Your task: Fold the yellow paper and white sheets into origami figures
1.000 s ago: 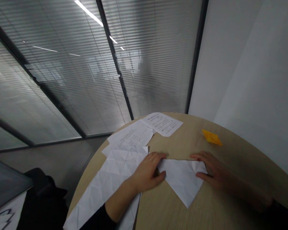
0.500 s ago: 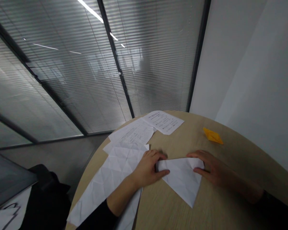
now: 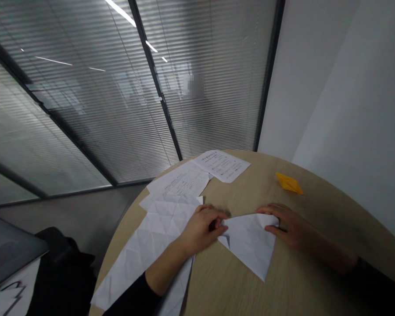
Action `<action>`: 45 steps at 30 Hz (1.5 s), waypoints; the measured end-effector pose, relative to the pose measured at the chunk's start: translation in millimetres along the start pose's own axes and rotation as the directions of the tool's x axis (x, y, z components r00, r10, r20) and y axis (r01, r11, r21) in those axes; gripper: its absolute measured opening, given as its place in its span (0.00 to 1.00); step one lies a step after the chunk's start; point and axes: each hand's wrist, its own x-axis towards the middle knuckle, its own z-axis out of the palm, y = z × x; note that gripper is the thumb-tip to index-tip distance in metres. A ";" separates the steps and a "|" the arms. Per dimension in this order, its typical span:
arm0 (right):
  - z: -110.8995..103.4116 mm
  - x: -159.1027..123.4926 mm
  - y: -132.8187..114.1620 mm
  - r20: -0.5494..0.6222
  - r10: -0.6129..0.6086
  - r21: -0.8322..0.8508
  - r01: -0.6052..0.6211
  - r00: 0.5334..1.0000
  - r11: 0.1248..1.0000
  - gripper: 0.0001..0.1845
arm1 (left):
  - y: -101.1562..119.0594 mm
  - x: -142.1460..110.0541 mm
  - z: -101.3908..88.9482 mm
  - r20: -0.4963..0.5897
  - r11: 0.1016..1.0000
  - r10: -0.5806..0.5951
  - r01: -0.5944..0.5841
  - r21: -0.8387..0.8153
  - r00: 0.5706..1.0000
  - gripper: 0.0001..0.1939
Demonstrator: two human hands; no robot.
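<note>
Left hand (image 3: 200, 228) has drawn its thumb back, clamping creased, triangular white paper (image 3: 250, 240) with the right hand (image 3: 291, 228).

The table (image 3: 210, 285) is light brown with a round edge. A little yellow folded paper (image 3: 289, 183) sits on it, near the white wall (image 3: 342, 101). White pages with black print (image 3: 225, 166) lie by the far edge, close to a long white paper full of creases (image 3: 148, 237). Stripy blinds (image 3: 217, 123) hang between dark bars (image 3: 154, 74), with bright lines of light (image 3: 121, 13) on them. Low down on one side is something black (image 3: 62, 281), too dark to tell, over the grey floor (image 3: 92, 217).
</note>
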 end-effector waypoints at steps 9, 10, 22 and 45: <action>-3.5 -4.7 12.2 0.034 0.061 0.018 -0.061 0.998 0.998 0.24 | -0.1 -1.3 -3.5 -0.061 0.999 -0.037 0.037 0.011 0.997 0.15; -3.6 -4.7 10.9 0.035 0.062 0.024 -0.063 0.997 0.998 0.24 | 1.0 -2.0 -4.2 -0.064 0.999 -0.035 0.035 -0.003 0.997 0.15; -7.2 -2.3 0.7 -0.002 0.064 0.033 -0.064 0.998 0.997 0.21 | 6.4 -7.1 -18.5 0.060 0.992 0.036 -0.028 -0.127 0.998 0.46; -20.2 -1.2 -23.1 0.078 -0.179 -0.033 0.182 0.981 0.983 0.06 | 8.4 0.5 -16.7 0.101 0.980 0.200 -0.199 -0.016 0.975 0.03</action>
